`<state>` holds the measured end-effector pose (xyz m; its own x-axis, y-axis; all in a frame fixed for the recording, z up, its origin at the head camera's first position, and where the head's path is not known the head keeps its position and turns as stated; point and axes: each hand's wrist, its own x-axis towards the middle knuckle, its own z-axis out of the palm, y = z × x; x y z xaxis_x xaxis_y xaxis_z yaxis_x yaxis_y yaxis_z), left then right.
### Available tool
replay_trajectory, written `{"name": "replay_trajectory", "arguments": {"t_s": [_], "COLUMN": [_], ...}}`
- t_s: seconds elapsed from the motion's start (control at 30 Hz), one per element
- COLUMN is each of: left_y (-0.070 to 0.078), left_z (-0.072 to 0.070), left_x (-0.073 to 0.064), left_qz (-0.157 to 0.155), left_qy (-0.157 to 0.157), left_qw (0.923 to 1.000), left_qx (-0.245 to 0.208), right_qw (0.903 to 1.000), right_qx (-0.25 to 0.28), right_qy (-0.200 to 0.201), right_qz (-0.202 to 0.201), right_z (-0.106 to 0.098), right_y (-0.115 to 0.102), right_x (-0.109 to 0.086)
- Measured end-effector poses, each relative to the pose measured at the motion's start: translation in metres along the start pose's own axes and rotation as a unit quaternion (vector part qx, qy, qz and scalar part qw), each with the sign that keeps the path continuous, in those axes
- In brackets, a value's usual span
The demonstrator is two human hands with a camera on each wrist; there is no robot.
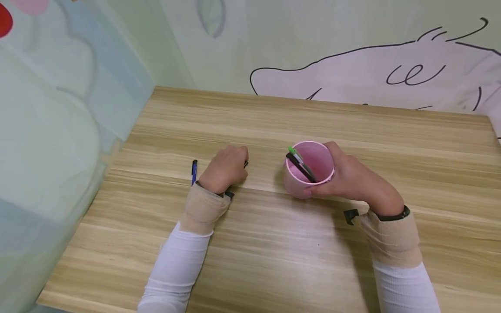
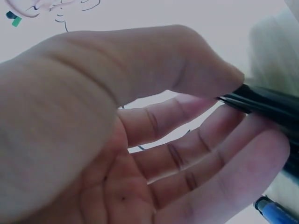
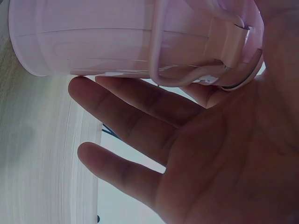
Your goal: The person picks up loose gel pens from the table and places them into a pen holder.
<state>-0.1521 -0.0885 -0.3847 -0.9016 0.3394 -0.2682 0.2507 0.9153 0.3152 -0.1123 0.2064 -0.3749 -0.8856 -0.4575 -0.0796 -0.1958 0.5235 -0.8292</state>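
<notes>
My left hand (image 1: pixel 227 169) pinches a black pen (image 2: pixel 266 105) between thumb and fingers, low over the table; in the head view only a bit of that pen shows. My right hand (image 1: pixel 348 176) grips a small pink bucket (image 1: pixel 294 187) by its rim and side, thumb at the near edge and fingers behind. In the right wrist view its handle (image 3: pixel 159 46) hangs along the wall. Inside the bucket lean a green-ended pen (image 1: pixel 296 155) and a black pen (image 1: pixel 300 168). Left of my left hand lies a blue pen (image 1: pixel 194 173) with a black end.
The wood-grain table (image 1: pixel 274 261) meets a wall (image 1: pixel 219 56) with a line drawing at the back and another painted wall (image 1: pixel 47 130) on the left. Its left edge runs down toward the front corner.
</notes>
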Motion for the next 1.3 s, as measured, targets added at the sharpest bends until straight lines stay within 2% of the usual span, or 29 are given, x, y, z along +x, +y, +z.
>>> {"name": "replay_trajectory", "arguments": {"t_s": [0.5, 1.03, 1.3], "left_y": [0.0001, 0.001, 0.0017], "left_z": [-0.0026, -0.007, -0.0083], "left_x": [0.002, 0.0018, 0.0011], "left_qz": [0.005, 0.024, 0.035], "left_qy": [0.006, 0.044, 0.059], "left_qw": [0.9998, 0.9978, 0.9967], "left_qx": [-0.017, -0.044, -0.042], "right_qw": [1.0, 0.9999, 0.9999], "right_qx": [-0.007, -0.013, -0.013], "right_qy": [0.002, 0.002, 0.001], "right_qz": [-0.001, -0.003, -0.003], "right_z": [-0.0005, -0.0009, -0.0007], "right_y": [0.0006, 0.0009, 0.0001], "right_x": [-0.0001, 0.0004, 0.0003]}}
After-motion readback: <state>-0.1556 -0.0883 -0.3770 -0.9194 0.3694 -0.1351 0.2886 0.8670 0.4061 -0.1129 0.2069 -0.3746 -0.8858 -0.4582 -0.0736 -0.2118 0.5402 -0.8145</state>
